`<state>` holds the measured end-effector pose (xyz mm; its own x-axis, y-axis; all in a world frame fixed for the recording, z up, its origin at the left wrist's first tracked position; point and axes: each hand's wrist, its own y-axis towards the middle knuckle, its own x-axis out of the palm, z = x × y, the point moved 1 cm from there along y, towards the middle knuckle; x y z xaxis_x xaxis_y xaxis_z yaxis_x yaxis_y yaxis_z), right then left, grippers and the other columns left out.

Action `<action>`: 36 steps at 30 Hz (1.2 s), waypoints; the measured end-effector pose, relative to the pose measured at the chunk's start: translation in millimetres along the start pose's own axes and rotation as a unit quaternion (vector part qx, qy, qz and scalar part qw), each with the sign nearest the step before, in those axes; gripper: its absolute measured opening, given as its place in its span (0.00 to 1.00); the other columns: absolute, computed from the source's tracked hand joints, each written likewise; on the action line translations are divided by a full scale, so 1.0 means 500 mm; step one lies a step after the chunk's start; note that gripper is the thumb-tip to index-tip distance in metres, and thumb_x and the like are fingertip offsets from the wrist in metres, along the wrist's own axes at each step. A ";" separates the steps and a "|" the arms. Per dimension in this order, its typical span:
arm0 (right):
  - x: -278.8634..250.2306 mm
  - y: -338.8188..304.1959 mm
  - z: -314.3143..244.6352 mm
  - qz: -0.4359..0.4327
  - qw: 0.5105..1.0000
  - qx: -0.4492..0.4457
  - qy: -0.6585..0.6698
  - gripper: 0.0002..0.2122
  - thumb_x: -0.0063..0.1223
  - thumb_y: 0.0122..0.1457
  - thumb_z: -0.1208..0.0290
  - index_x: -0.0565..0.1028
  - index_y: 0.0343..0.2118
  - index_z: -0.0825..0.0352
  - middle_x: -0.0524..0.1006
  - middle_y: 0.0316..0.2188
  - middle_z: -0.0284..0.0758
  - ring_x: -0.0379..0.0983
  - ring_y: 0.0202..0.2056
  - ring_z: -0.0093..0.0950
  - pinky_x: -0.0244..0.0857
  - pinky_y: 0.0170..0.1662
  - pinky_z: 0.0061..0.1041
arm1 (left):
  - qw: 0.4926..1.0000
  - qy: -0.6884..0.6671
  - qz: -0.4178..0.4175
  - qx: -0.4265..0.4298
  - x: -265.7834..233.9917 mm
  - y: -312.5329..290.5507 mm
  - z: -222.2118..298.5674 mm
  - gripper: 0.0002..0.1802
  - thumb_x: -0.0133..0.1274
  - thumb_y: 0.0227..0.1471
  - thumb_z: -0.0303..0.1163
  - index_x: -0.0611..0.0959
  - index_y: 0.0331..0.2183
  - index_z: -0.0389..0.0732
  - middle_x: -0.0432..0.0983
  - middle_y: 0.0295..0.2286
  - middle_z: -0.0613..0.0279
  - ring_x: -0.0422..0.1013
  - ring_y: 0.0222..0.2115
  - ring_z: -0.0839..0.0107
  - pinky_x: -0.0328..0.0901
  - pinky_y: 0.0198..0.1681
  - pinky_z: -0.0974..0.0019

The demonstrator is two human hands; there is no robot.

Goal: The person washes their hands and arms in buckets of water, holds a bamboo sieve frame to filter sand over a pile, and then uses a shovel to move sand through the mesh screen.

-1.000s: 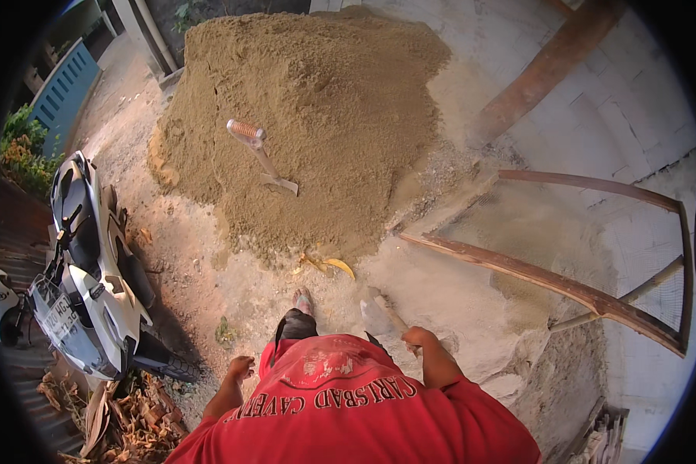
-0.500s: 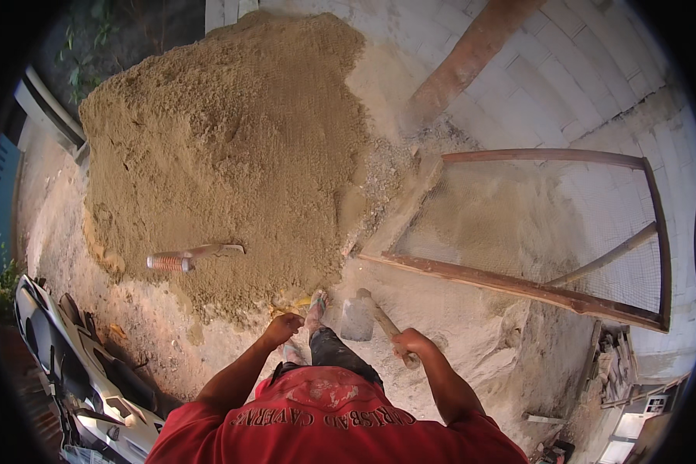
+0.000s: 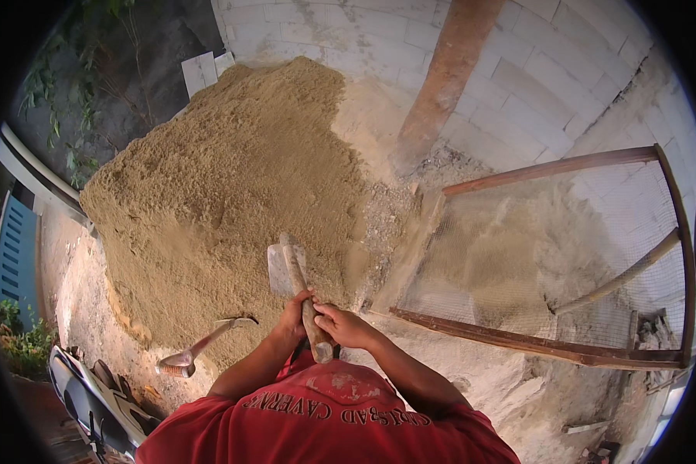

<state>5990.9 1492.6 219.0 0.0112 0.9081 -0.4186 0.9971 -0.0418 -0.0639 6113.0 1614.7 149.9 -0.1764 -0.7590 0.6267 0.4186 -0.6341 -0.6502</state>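
A hoe (image 3: 314, 329) with a pale wooden handle and a flat, greyish metal blade is held in front of my body, its blade against the backdrop of a big pile of brown sand (image 3: 232, 155). My left hand (image 3: 292, 317) is wrapped round the handle from the left, below the blade. Just beside it, my right hand (image 3: 343, 325) closes on the handle from the right. Whether the blade touches the sand I cannot tell.
Left of me, a tool with a ribbed grip (image 3: 179, 365) leans at the pile's edge. A wood-framed mesh screen (image 3: 518, 337) stands on the right with sand behind it. A motorcycle (image 3: 93, 402) is at lower left. A block wall (image 3: 533, 100) rises behind.
The hoe has moved from my right side up and left, to in front of the pile. My left hand, formerly free of it, now grips the handle too. The view has shifted.
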 end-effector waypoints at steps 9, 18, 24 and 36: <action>-0.225 -0.021 0.530 0.004 0.929 0.370 -0.021 0.28 0.52 0.60 0.48 0.72 0.53 0.67 0.78 0.44 0.47 0.76 0.45 0.39 0.68 0.48 0.32 | 0.981 -0.144 0.103 -0.083 0.078 0.264 0.304 0.10 0.57 0.49 0.28 0.71 0.29 0.42 0.70 0.18 0.66 0.70 0.18 0.72 0.71 0.21 0.67; -0.477 -0.010 0.567 -0.067 0.857 0.511 0.006 0.22 0.51 0.60 0.47 0.81 0.38 0.64 0.81 0.29 0.37 0.77 0.27 0.29 0.70 0.33 0.31 | 0.934 -0.312 0.170 -0.030 0.225 0.446 0.542 0.08 0.55 0.48 0.26 0.71 0.25 0.41 0.70 0.17 0.64 0.70 0.17 0.70 0.72 0.21 0.69; -0.785 0.274 0.569 0.100 0.906 0.404 -0.068 0.18 0.52 0.59 0.56 0.80 0.39 0.67 0.81 0.30 0.41 0.79 0.30 0.36 0.71 0.37 0.34 | 0.940 -0.301 0.143 -0.067 0.397 0.485 0.698 0.06 0.54 0.52 0.25 0.72 0.31 0.36 0.69 0.23 0.60 0.71 0.26 0.72 0.73 0.30 0.72; -1.006 1.155 0.499 -0.063 0.875 0.420 0.233 0.30 0.52 0.57 0.39 0.75 0.47 0.65 0.80 0.36 0.42 0.78 0.38 0.36 0.72 0.43 0.39 | 0.977 0.062 0.075 -0.192 0.778 0.693 0.936 0.07 0.54 0.51 0.32 0.77 0.30 0.38 0.72 0.21 0.63 0.70 0.18 0.72 0.69 0.23 0.70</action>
<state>6542.0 907.6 166.7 0.1294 0.9907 0.0416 0.5878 -0.0429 -0.8079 6606.4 1168.6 369.3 -0.2544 -0.8449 0.4705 0.0869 -0.5045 -0.8590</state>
